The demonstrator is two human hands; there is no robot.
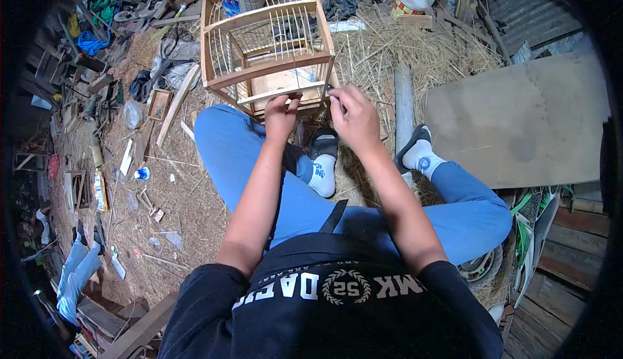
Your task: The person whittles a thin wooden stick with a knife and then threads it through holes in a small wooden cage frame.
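Observation:
A wooden birdcage (267, 71) with thin upright bars stands tilted in front of my knees. Along its lower front edge runs a pale wooden strip (256, 98). My left hand (280, 120) is closed, its curled fingers gripping this strip near the middle. At the cage's lower right corner, my right hand (357, 114) is also closed, thumb and finger pinched together. A small dark bit shows at those fingertips, too small to name. A thin wire or thread (298, 75) appears inside the front opening, between the two hands.
Straw and wood scraps cover the ground. To the right lies a large flat board (519, 122), with a grey pole (403, 109) beside my foot. A tub (410, 3) stands behind. Another person's legs (79, 271) show at far left.

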